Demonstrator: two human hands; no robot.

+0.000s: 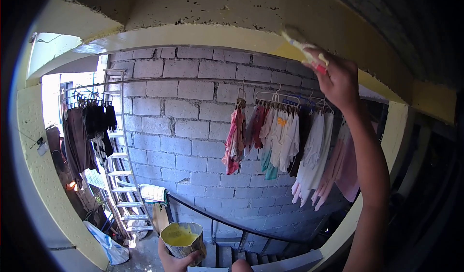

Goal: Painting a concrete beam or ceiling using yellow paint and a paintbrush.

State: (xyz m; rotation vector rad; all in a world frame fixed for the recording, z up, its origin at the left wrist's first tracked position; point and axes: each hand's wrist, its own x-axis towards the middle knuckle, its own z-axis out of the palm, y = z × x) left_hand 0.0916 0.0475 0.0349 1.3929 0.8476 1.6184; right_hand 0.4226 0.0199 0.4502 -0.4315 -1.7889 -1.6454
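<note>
My right hand (340,78) is raised high at the upper right, its fingers closed round a paint-smeared paintbrush (296,38). The bristle end is against or very near the yellow beam (212,36) overhead; I cannot tell which. A patch of stronger yellow shows on the beam below the brush. Low in the middle, my left hand (175,261) grips a paint can (197,249) from the side. Yellow paint (180,237) lies inside the can, and its outside is streaked with drips.
Clothes (282,132) hang from a long rod (193,79) before a grey block wall (193,107), with dark trousers (77,141) at its left. An aluminium ladder (126,194) leans there. A dark handrail (212,216) slopes down beside stairs (224,256). Yellow posts (43,161) flank the opening.
</note>
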